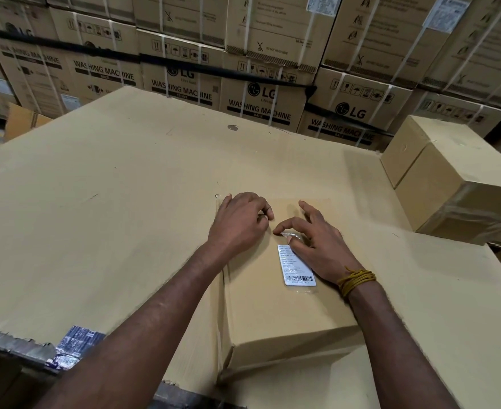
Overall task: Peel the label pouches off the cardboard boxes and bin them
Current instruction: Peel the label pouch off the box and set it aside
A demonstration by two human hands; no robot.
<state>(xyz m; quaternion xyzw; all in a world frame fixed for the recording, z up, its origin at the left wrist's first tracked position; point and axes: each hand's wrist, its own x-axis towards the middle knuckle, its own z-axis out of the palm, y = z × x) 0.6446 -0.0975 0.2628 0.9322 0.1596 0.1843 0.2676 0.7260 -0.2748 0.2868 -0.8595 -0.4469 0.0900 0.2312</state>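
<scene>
I judge this peel barely begun: my right hand (314,243) pinches the lifted top edge of the label pouch (297,265), low centre of the frame, mostly stuck to the cardboard box (272,308). My left hand (240,219), fingers curled, rests empty on the box. No bin shows.

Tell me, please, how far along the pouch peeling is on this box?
Nothing looks finished. In hand: the right hand pinches the label pouch's top edge while the left hand rests on the cardboard box. Left: peeling it off and binning it; no bin is visible.
</scene>
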